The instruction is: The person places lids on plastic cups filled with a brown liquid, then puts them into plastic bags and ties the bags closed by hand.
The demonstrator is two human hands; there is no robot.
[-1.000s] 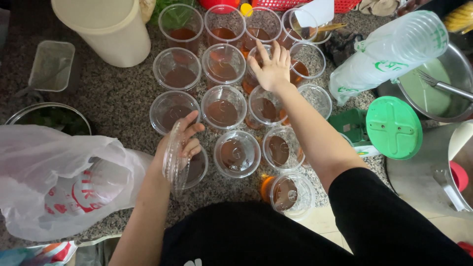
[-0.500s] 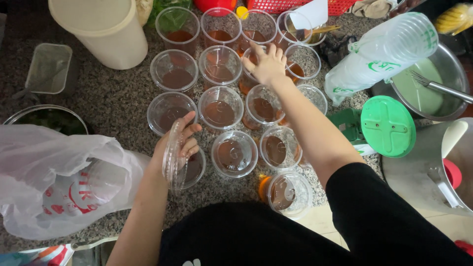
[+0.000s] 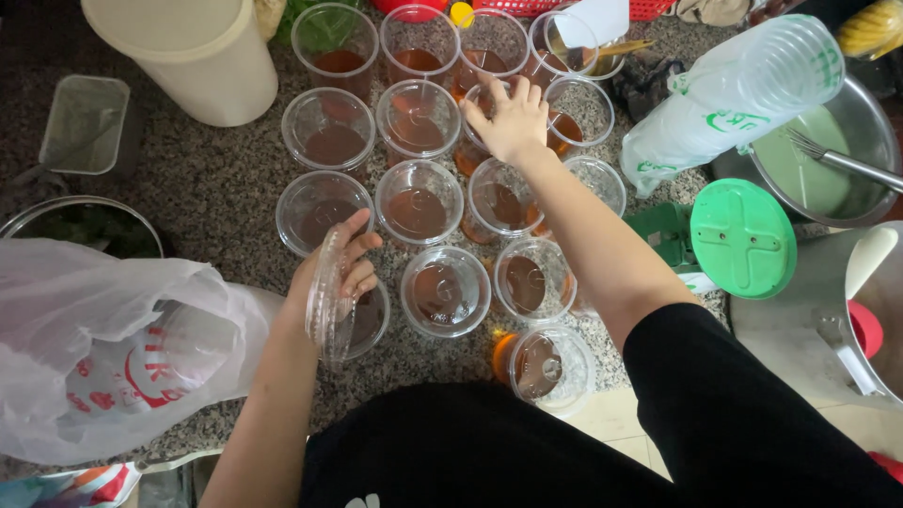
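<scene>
Clear cups (image 3: 419, 209) around both hands (green lid (image 3: 743, 239) rightward)

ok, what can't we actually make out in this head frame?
- Cup under the right hand: the hand covers its rim, so lid on or off is unclear.
- Left hand holds clear lids edge-on; the count can't be told.
- White plastic bag: contents blurred by the film.
- Steel bowl, left: the bag covers its lower part.
- Metal pot, right: cut off by the frame edge.
</scene>
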